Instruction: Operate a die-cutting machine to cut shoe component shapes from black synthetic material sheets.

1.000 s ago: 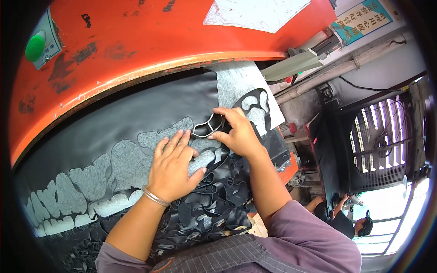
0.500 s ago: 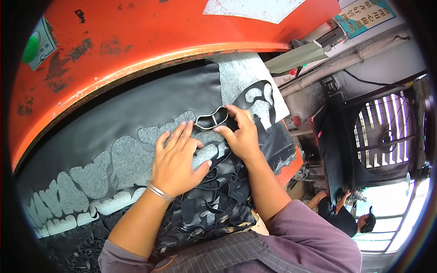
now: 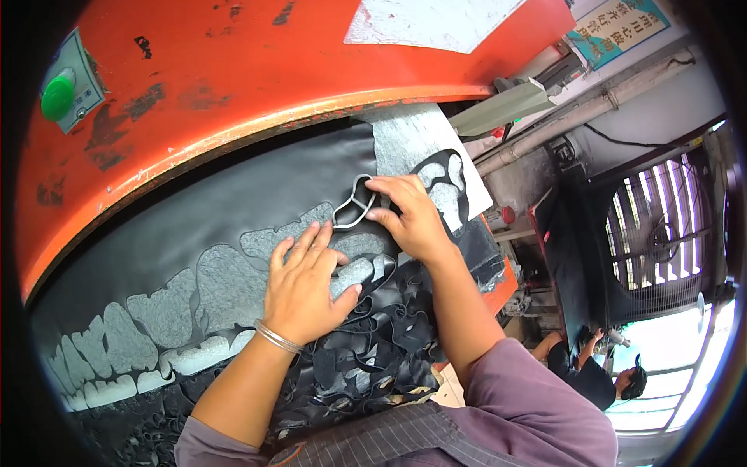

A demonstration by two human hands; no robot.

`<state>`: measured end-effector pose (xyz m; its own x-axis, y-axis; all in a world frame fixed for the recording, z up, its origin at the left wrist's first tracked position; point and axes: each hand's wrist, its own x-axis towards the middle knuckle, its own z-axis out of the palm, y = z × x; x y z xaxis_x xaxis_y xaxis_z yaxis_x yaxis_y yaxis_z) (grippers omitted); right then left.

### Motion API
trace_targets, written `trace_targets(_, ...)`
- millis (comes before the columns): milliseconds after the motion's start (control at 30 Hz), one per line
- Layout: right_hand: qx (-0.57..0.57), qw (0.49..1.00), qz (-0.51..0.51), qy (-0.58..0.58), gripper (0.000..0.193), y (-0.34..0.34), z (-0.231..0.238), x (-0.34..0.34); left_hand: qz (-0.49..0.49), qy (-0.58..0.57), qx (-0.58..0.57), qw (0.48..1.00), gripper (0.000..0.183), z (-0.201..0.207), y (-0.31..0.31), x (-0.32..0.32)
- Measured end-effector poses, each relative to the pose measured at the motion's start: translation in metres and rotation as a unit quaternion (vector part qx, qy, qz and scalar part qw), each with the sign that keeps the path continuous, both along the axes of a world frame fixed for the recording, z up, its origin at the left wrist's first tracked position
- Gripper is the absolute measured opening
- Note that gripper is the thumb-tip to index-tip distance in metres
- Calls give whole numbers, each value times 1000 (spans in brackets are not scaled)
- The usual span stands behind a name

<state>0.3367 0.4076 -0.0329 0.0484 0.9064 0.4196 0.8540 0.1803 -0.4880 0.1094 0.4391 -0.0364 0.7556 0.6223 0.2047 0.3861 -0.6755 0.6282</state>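
Observation:
A black leather-like sheet (image 3: 257, 183) lies over a pale grey board (image 3: 408, 128). Rounded cut-outs along its near edge bare the grey below. On this sheet, beside the cut-outs, rests a curved metal cutting die (image 3: 358, 204) with a crossbar inside its outline. My right hand (image 3: 416, 218) pinches the die's right side between thumb and fingers. Flat on the work, fingers stretched, lies my left hand (image 3: 307, 292), its fingertips close to the die's left end. Dark curled offcuts (image 3: 362, 358) are heaped on the near side of both hands.
An orange-red machine body (image 3: 257, 58) spans the far side, with a green button (image 3: 57, 98) at its left. To the right stand a pipe (image 3: 591, 105) and a large caged fan (image 3: 661, 226). Another person (image 3: 580, 373) is in the right background.
The die has been turned by my right hand, so its outline now stands more upright and slightly farther left. My left hand stays nearly in place. The whole view has shifted slightly.

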Motion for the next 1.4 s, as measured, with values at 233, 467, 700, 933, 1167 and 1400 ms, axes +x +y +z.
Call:
trace_targets(233,-48,998,27,44,54,2,-12,9,3,6,5,1000,38,2,3,3)
trace_targets(467,-74,997,-9,3,88,6,-7,-3,13,26,26,999,37,6,10,7)
trace_targets(700,-64,991,-57,101,88,-4,6,-24,53,-30,24,998,23,2,9,1)
trace_targets(933,-80,991,-77,80,52,4,12,-30,72,-102,28,992,14,0,2,7)
trace_targets(1167,-69,985,128,91,55,1,18,-1,90,-106,21,990,21,2,8,2)
trace_targets(1400,-21,991,114,70,43,5,21,-21,83,-106,30,990,23,-7,16,-2)
